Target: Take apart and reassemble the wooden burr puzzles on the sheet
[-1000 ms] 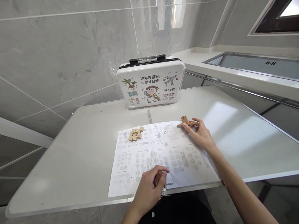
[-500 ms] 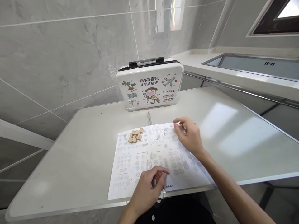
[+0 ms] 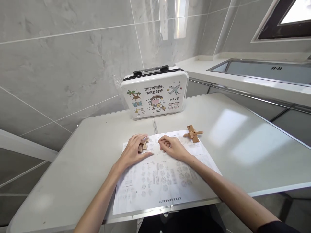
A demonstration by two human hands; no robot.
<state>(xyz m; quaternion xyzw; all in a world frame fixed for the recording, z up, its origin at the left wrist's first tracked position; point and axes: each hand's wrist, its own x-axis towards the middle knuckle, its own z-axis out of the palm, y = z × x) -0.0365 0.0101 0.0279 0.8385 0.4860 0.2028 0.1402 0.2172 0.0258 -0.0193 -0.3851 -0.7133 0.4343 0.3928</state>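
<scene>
My left hand lies over a cluster of small wooden puzzle blocks at the upper left of a printed instruction sheet, fingers curled round part of the cluster. My right hand rests on the sheet just right of the blocks, fingers bent and pressed together, with nothing visible in them. An assembled wooden cross-shaped puzzle piece sits alone at the sheet's upper right corner, apart from both hands.
A white cartoon-printed case with a black handle stands upright against the tiled wall at the back of the white table. A counter with a steel sink runs along the right. The table's front edge is close to my body.
My left hand moved from the sheet's front edge up onto the wooden blocks. My right hand let go of the cross-shaped piece and slid left to beside the blocks.
</scene>
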